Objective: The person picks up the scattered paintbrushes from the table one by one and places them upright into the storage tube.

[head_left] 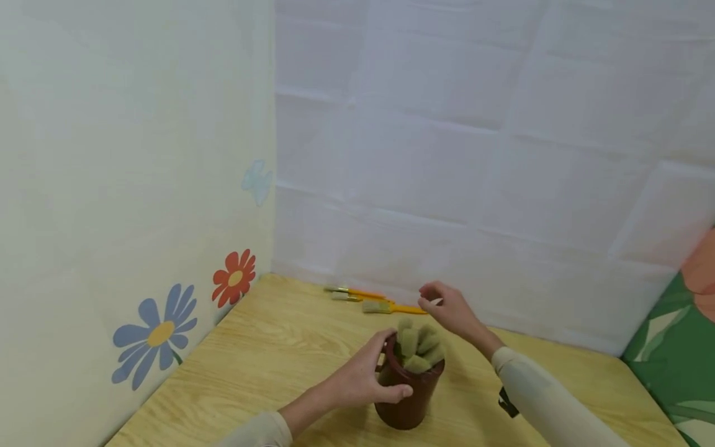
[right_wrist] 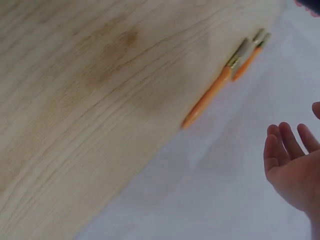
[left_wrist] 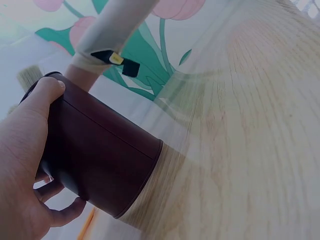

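A dark brown cylindrical brush pot (head_left: pixel 409 400) stands on the wooden table, with the bristles of several paintbrushes (head_left: pixel 418 349) showing above its rim. My left hand (head_left: pixel 357 375) grips the pot round its near-left side, thumb across the front near the rim. In the left wrist view the fingers curl round the pot's leather-like wall (left_wrist: pixel 100 145). Behind the pot, my right hand (head_left: pixel 454 310) hovers with loosely bent fingers and nothing in them. Below it lies a broad flat paintbrush (right_wrist: pixel 207 97) with an orange handle, close to the back wall.
Two smaller orange-handled brushes (head_left: pixel 357 292) lie left of the broad one, near the back edge. White sheeting (head_left: pixel 447 155) walls the back; flower-printed panels (head_left: pixel 159 335) close the left and right sides. A black wrist strap (head_left: pixel 507 402) sits on my right forearm.
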The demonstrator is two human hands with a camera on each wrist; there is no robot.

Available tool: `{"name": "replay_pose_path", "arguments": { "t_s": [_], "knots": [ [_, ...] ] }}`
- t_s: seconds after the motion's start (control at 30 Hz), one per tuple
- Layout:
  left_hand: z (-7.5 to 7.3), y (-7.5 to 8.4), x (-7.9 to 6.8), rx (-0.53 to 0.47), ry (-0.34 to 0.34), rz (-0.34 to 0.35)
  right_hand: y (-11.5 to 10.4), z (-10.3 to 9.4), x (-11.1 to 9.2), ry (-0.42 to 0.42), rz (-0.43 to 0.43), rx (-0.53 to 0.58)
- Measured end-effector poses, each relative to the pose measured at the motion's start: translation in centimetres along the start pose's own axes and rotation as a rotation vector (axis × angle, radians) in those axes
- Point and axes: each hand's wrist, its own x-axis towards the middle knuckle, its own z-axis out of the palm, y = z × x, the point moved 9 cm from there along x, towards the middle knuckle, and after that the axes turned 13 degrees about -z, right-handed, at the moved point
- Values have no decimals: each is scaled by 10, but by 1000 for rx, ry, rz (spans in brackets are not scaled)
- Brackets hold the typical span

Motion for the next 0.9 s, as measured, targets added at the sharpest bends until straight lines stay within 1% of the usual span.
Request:
{"name": "replay_pose_path", "arguments": {
  "t_s": [0.13, 0.27, 0.33, 0.37, 0.4, 0.5, 0.53, 0.57, 0.6, 0.67, 0.7, 0.83, 0.9],
  "knots": [
    [0, 1, -1, 8, 0, 4, 9, 23, 9, -89, -52, -6],
    [0, 4, -2, 2, 3, 28, 23, 50, 15, -211, -38, 39],
    [1, 4, -3, -6, -2, 35, 31, 63, 17, -278, -63, 15],
    [1, 4, -3, -10, -4, 34, 35, 70, 18, -310, -91, -13],
    [1, 3, -3, -16, -6, 27, 38, 75, 19, -333, -136, -48],
    [2, 2, -1, -30, -19, -2, 46, 84, 17, -370, -288, -134],
    [2, 1, -1, -33, -22, -11, 49, 86, 16, -376, -326, -150],
    [2, 0, -1, -33, -22, -21, 51, 88, 15, -380, -351, -150],
    [2, -1, 0, -35, -23, -30, 53, 89, 13, -385, -357, -145],
    [2, -2, 0, -36, -23, -35, 56, 92, 12, -395, -340, -175],
    [1, -3, 1, -36, -22, -35, 57, 92, 12, -396, -314, -194],
    [2, -4, 0, -50, -24, -22, 56, 85, 8, -371, -149, -304],
    [2, -5, -1, -50, -26, -16, 53, 78, 4, -335, -81, -311]
  ]
}}
